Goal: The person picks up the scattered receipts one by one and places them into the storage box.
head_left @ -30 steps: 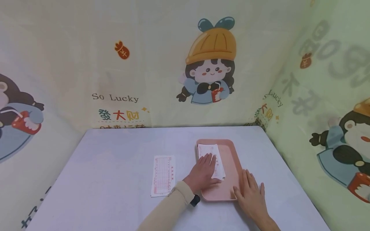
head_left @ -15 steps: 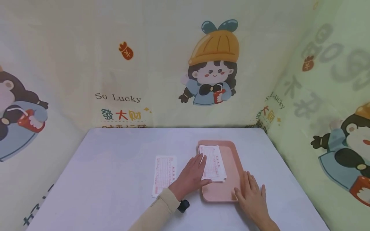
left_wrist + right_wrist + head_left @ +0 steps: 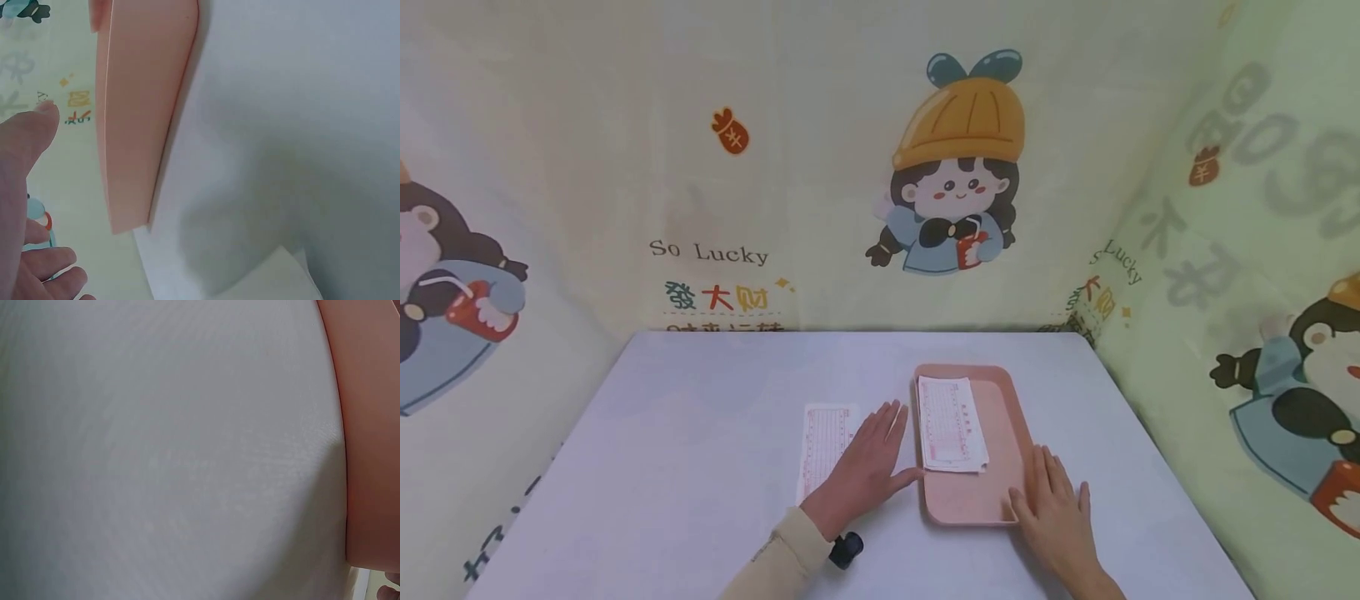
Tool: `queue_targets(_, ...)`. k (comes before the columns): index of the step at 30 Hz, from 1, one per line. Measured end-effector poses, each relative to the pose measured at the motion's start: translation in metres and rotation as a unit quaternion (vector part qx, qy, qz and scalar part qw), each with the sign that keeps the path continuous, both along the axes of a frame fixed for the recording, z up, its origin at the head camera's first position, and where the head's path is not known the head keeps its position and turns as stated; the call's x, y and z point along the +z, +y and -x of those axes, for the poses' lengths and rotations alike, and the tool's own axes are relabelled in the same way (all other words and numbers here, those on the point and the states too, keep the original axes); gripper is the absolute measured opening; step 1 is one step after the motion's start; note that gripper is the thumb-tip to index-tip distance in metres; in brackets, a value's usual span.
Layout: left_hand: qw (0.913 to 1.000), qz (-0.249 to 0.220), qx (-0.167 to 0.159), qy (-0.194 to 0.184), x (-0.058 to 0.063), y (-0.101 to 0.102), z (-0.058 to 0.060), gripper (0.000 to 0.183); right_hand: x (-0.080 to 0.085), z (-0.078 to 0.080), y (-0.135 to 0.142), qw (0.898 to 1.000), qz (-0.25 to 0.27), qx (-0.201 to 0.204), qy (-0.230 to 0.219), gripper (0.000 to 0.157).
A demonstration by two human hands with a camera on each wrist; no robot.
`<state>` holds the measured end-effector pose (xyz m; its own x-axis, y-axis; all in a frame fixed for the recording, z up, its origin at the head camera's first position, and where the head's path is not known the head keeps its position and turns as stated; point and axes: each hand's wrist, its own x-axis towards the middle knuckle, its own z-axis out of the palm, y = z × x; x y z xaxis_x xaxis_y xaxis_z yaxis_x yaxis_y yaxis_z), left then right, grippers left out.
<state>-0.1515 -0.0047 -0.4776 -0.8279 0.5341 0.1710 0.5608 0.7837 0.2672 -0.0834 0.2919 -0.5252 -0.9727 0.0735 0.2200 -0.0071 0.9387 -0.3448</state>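
In the head view a pink tray (image 3: 998,408) lies on the white table, and a small stack of printed paper forms (image 3: 951,425) sits along its left side. My left hand (image 3: 861,468), fingers straight and thumb spread, is between the tray and another printed form (image 3: 822,437) lying to the left, whose lower right part it hides. Nothing is held in it. My right hand (image 3: 1060,518) rests with extended fingers at the tray's lower right edge. The left wrist view has the tray's side wall (image 3: 140,119) beside the thumb and a white paper corner (image 3: 272,281) below.
The white table (image 3: 700,450) reaches back to a wall covering (image 3: 820,167) printed with cartoon figures. A similar covering hangs at the right. A black wrist strap piece (image 3: 847,550) shows at my left wrist.
My left hand has moved left off the forms in the tray, to over the edge of the other form. The right hand stays at the tray's edge. The head view shifts slightly.
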Motion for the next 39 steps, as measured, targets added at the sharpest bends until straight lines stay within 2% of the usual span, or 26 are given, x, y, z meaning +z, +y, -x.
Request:
queue_targets(4,0.9998,-0.004,0.018,-0.009,0.000,-0.011,-0.002,0.091,0.000,0.000,0.000,1.000,0.000,0.003,0.009,0.078)
queue_targets(10,0.9988,-0.018,0.034,-0.030,-0.005,-0.027,-0.007,0.093,-0.001,0.000,-0.001,1.000,-0.001,-0.001,0.000,0.078)
queue_targets(19,0.9978,-0.034,0.056,-0.008,-0.016,-0.053,-0.015,0.095,0.000,-0.001,-0.001,1.000,0.000,0.001,-0.010,0.079)
queue_targets(26,0.9950,-0.032,0.085,-0.043,-0.018,-0.063,-0.020,0.097,-0.001,-0.002,0.000,1.000,0.002,0.000,-0.008,0.079)
queue_targets(31,0.9947,-0.027,0.085,-0.052,-0.021,-0.069,-0.024,0.101,-0.003,-0.001,0.001,1.000,0.003,0.001,-0.007,0.079)
queue_targets(35,0.9956,-0.023,0.080,-0.042,-0.026,-0.073,-0.026,0.104,-0.003,0.001,0.002,1.000,-0.002,-0.003,-0.012,0.079)
queue_targets(39,0.9941,-0.029,0.084,-0.062,-0.029,-0.075,-0.026,0.108,-0.002,0.001,0.002,1.000,-0.007,-0.005,-0.023,0.079)
